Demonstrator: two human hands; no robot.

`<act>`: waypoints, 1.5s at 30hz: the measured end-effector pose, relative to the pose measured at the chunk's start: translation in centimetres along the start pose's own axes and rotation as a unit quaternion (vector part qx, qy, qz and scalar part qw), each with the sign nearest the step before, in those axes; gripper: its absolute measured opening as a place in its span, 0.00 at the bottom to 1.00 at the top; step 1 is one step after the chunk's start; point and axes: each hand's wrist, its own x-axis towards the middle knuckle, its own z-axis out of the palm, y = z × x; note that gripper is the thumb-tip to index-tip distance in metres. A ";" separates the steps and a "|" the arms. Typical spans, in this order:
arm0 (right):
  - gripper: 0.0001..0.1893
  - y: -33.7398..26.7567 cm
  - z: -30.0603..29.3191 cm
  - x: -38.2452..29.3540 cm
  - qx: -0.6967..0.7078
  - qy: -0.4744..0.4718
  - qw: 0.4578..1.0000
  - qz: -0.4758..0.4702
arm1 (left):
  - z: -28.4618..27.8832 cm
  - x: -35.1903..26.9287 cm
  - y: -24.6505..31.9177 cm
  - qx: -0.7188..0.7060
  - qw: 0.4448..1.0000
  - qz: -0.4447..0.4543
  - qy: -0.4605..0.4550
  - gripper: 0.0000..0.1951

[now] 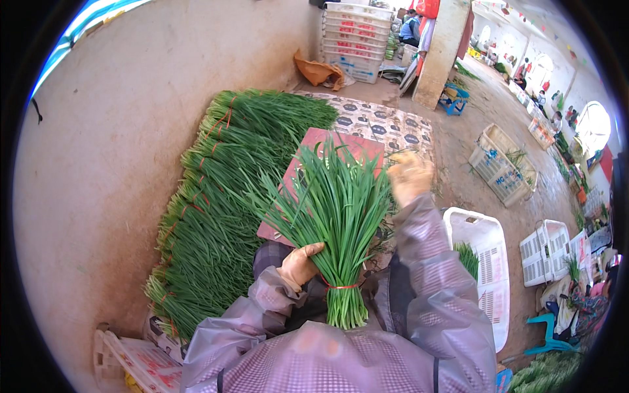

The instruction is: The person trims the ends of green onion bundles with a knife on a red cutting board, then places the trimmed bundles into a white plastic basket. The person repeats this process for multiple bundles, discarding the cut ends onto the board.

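Observation:
A bundle of green garlic chives [344,211] lies over my lap, leaf tips fanned away from me and pale cut stems towards me. A red band [342,286] circles it near the stem end. My left hand [299,265], in a tan glove, grips the bundle's left side just above the band, thumb on top and the other fingers hidden. At the right of the leaf tips is my gloved right hand [410,177], blurred; whether it holds anything cannot be made out. Under the leaves a red board [275,223] is partly covered.
Many banded chive bundles [211,221] are piled along the wall to the left. A white plastic crate [493,280] with chives stands at my right, another crate [503,169] beyond it. Stacked crates [356,42] and a pillar [440,59] stand ahead; people sit farther off.

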 end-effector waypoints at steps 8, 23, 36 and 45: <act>0.66 -3.2 -4.3 -4.4 0.395 -0.259 0.800 0.371 | 0.0 -0.2 -0.2 0.010 0.998 0.024 0.053 0.24; 0.38 -16.5 2.2 -7.7 0.440 -0.142 0.824 0.326 | 2.9 2.4 0.7 0.335 0.897 0.237 0.163 0.30; 0.22 -13.7 0.4 -8.4 0.502 -0.083 0.744 0.433 | -0.1 1.0 1.7 0.040 0.988 0.045 0.140 0.21; 0.32 -14.5 -2.9 -4.0 0.620 0.002 0.676 0.398 | 0.6 0.9 1.7 0.017 0.994 0.020 0.110 0.21</act>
